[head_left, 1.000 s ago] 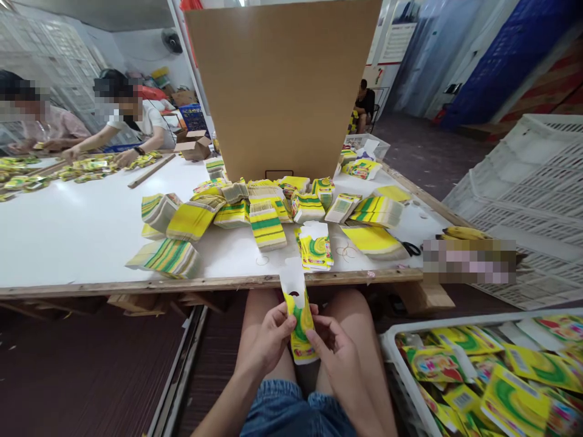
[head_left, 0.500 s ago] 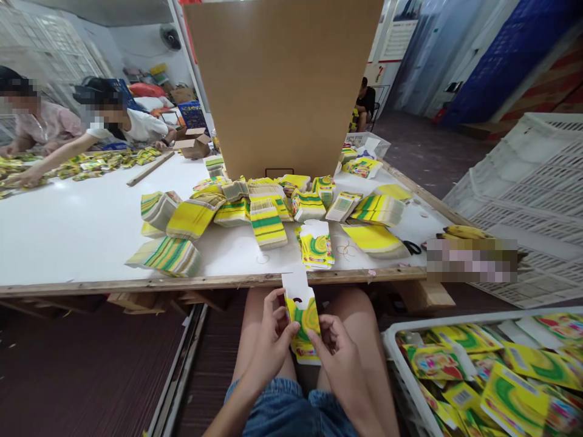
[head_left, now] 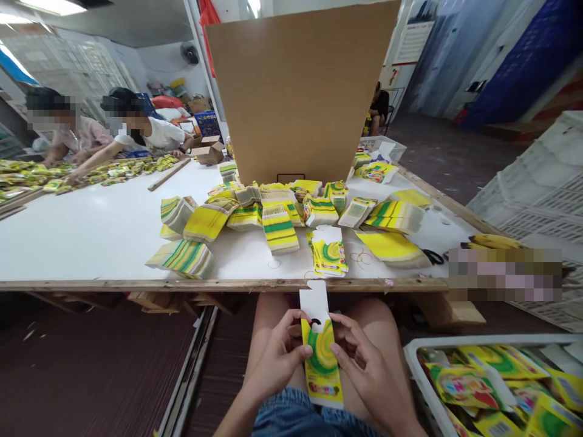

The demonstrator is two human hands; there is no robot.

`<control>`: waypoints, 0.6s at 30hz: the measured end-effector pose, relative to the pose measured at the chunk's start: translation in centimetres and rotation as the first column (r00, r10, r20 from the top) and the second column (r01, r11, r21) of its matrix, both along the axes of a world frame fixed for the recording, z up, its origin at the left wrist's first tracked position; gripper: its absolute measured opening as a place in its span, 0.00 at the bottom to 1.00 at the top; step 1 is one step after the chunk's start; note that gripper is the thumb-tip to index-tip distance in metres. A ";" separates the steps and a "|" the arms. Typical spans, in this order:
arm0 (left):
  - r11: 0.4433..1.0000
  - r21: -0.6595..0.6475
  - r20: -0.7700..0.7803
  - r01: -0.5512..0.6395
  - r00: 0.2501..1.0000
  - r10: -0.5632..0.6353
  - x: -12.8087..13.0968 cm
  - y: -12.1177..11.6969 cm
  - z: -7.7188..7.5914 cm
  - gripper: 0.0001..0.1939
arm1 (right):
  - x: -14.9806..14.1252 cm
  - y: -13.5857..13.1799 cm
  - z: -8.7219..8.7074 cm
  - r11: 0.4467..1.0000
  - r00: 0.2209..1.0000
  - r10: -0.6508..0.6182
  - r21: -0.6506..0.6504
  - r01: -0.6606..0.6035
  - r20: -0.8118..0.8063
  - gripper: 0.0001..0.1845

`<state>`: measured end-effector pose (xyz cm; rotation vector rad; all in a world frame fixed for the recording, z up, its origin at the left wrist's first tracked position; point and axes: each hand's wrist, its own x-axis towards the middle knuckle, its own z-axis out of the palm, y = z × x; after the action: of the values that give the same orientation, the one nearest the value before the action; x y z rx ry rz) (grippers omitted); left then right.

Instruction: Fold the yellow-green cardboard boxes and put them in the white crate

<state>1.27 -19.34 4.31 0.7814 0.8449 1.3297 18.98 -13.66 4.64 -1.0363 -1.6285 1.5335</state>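
Note:
Over my lap I hold a yellow and green printed carton [head_left: 322, 363] with its white top flap standing up. My left hand [head_left: 283, 355] grips its left edge, thumb on the front face. My right hand [head_left: 362, 358] closes on the right edge, thumb on the front and index finger near the flap. On the table just beyond lies a small pile of similar cartons [head_left: 328, 252] with white flaps. Bundled stacks of flat cartons [head_left: 280, 230] spread behind it.
A large cardboard sheet [head_left: 300, 91] stands upright on the white table [head_left: 113, 243]. At my right are a crate [head_left: 412, 358] of cartons and bananas [head_left: 494, 241] beside scissors [head_left: 432, 257]. Two people work at far left near a wooden strip [head_left: 168, 174].
The view has shifted, so the table scene sits further right. My right fingers have moved up the carton's edge towards the flap, and the carton's front is more exposed.

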 end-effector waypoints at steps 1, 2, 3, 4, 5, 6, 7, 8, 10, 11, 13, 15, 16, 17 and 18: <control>1.000 0.007 -0.003 -0.001 1.000 0.001 0.0 0.0 0.1 0.18 | 0.1 0.0 0.0 1.000 1.000 -0.001 0.006 0.001 -0.002 0.26; 1.000 0.012 -0.007 -0.005 1.000 0.005 0.1 0.1 0.2 0.18 | 0.1 0.0 0.0 1.000 1.000 -0.002 0.010 0.002 -0.005 0.26; 1.000 0.016 -0.009 -0.009 1.000 0.009 0.1 0.2 0.3 0.18 | 0.2 0.0 0.0 1.000 1.000 -0.004 0.009 0.004 -0.008 0.27; 1.000 0.017 -0.009 -0.013 1.000 0.013 0.1 0.2 0.5 0.19 | 0.2 0.0 -0.1 1.000 1.000 -0.004 0.002 0.004 -0.012 0.28; 1.000 0.015 -0.010 -0.016 1.000 0.016 0.2 0.3 0.7 0.19 | 0.3 0.1 -0.1 1.000 1.000 -0.004 -0.011 0.004 -0.015 0.30; 1.000 0.012 -0.013 -0.016 1.000 0.016 0.2 0.3 0.9 0.19 | 0.3 0.1 0.0 1.000 1.000 -0.003 -0.029 0.002 -0.016 0.31; 1.000 0.009 -0.020 -0.015 1.000 0.015 0.3 0.3 1.0 0.19 | 0.4 0.2 0.0 0.999 1.000 0.008 -0.049 -0.009 -0.016 0.32; 1.000 0.009 -0.028 -0.011 1.000 0.011 0.3 0.3 1.1 0.19 | 0.4 0.3 0.0 0.998 1.000 0.022 -0.062 -0.023 -0.015 0.31; 1.000 0.013 -0.039 0.005 0.999 -0.004 0.4 0.2 1.0 0.20 | 0.5 0.5 0.1 0.996 0.998 0.061 -0.058 -0.061 -0.009 0.26; 1.000 0.012 -0.040 0.014 0.999 -0.014 0.5 0.1 0.9 0.20 | 0.5 0.6 0.1 0.996 0.997 0.082 -0.044 -0.082 -0.003 0.21; 1.000 0.003 -0.036 0.030 0.999 -0.030 0.6 0.0 0.3 0.21 | 0.4 0.9 0.3 0.993 0.993 0.116 0.008 -0.117 0.018 0.14; 0.999 -0.008 -0.048 0.040 0.998 -0.040 0.7 -0.2 -0.2 0.22 | 0.3 1.1 0.5 0.988 0.991 0.125 0.088 -0.129 0.048 0.14; 0.999 -0.010 -0.065 0.044 0.997 -0.044 0.8 -0.2 -0.4 0.22 | 0.2 1.3 0.5 0.983 0.991 0.118 0.136 -0.125 0.060 0.14; 0.999 -0.009 -0.085 0.043 0.995 -0.043 0.8 -0.2 -0.5 0.23 | 0.2 1.4 0.6 0.977 0.992 0.102 0.183 -0.113 0.068 0.15; 0.999 -0.004 -0.106 0.035 0.994 -0.036 0.9 -0.2 -0.6 0.24 | 0.2 1.4 0.5 0.971 0.994 0.081 0.220 -0.096 0.074 0.16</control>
<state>2.15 -19.54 3.73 0.8677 0.9121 1.2644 19.14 -12.25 5.14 -0.9093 -1.8658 1.3466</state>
